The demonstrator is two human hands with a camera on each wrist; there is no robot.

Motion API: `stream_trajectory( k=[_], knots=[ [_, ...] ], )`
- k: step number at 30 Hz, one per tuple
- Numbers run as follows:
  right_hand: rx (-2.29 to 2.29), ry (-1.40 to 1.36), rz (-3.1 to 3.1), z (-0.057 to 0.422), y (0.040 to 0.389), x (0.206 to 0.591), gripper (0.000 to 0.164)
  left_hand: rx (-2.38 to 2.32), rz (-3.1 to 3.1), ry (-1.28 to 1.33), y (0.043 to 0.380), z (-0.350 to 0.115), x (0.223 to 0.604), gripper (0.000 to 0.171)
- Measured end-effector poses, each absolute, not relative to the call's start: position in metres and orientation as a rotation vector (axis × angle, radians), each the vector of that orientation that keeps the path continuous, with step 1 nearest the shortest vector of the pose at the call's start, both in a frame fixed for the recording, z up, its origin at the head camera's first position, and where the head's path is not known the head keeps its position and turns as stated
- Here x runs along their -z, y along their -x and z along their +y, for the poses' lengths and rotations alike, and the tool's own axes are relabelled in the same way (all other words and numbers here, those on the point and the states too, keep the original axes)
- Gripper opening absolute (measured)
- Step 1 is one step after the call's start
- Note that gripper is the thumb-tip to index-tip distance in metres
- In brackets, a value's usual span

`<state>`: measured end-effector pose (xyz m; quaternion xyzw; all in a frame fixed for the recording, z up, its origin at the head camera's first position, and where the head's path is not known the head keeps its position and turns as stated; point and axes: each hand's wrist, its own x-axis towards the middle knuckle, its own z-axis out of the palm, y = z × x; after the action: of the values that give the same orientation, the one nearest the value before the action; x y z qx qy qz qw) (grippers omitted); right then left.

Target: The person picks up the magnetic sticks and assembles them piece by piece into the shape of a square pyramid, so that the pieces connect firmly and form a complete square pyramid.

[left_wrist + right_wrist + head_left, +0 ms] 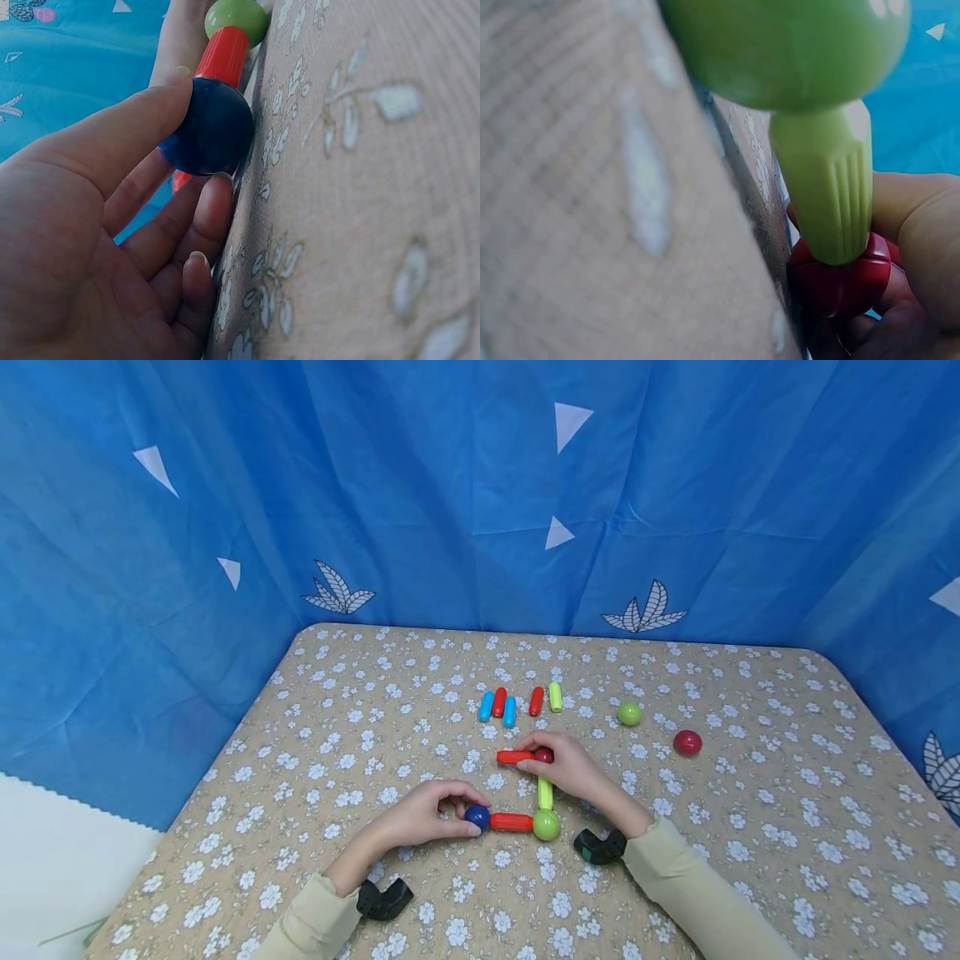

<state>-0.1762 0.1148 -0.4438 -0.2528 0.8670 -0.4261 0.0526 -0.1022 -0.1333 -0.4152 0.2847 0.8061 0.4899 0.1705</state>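
Observation:
My left hand (431,814) pinches a dark blue ball (214,127) between thumb and fingers. From that ball a red ribbed rod (512,822) runs to a green ball (547,825). A yellow-green rod (829,187) links the green ball to a dark red ball (840,281) farther back. Another red rod (512,757) points left from the dark red ball, parallel to the first. My right hand (566,768) pinches this rod near its ball end, thumb in front and fingers behind, with the palm partly covering the ball.
Behind the hands lie loose rods: two blue rods (487,707), two red rods (536,702) and a yellow-green rod (556,697). To the right sit a loose green ball (629,714) and a loose red ball (687,742). Blue curtains (480,485) border the flowered tabletop (750,860).

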Motion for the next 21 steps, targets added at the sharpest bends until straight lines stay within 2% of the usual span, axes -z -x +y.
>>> stream_trajectory(
  k=[6, 13, 21],
  knots=[
    [1.315, 0.787, 2.63, 0.116, 0.176, 0.444, 0.016, -1.399, 2.286, -0.81, 0.101, -0.132, 0.407, 0.028],
    [1.347, 0.754, 2.604, 0.115, 0.173, 0.444, 0.016, -1.382, 2.298, -0.78, 0.109, -0.137, 0.437, 0.029],
    [1.359, 0.746, 2.589, 0.114, 0.171, 0.444, 0.016, -1.388, 2.296, -0.783, 0.107, -0.137, 0.437, 0.029]
  ],
)
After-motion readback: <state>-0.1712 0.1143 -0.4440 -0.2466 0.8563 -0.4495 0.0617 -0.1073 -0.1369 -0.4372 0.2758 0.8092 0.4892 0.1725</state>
